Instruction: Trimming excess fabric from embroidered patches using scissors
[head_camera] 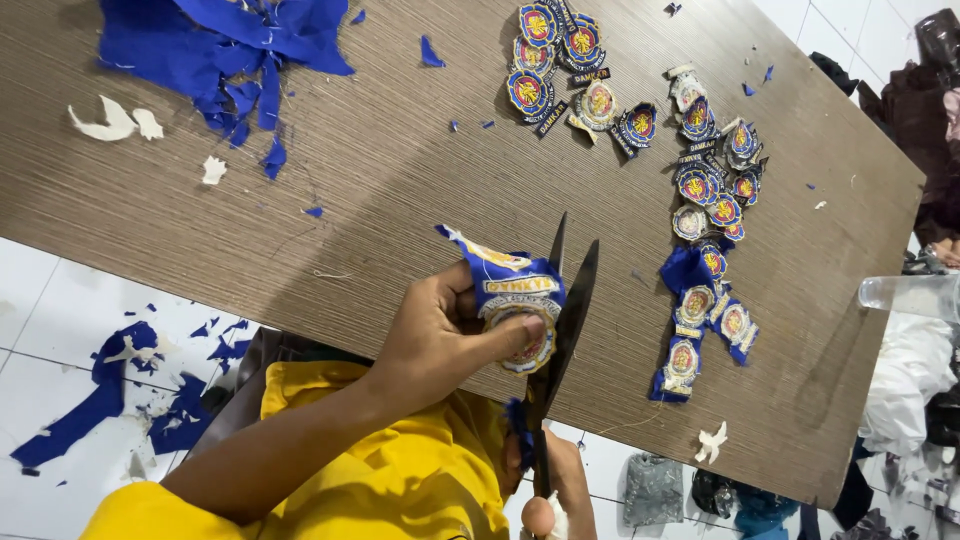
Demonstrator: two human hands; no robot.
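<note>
Our left hand pinches the blue patch above the table; our right hand grips open scissors beside it (very close). A slip could cut the thumb.

Embroidered patch between open scissor blades

The embroidered patch is a round, gold-and-blue badge on a ragged piece of blue cloth, held upright above the edge of the wooden table, with a torn corner sticking up to the left. The scissors have dark blades, spread in a narrow V and pointing up, close along the patch's right edge; their blue handles sit low, partly hidden.
</note>
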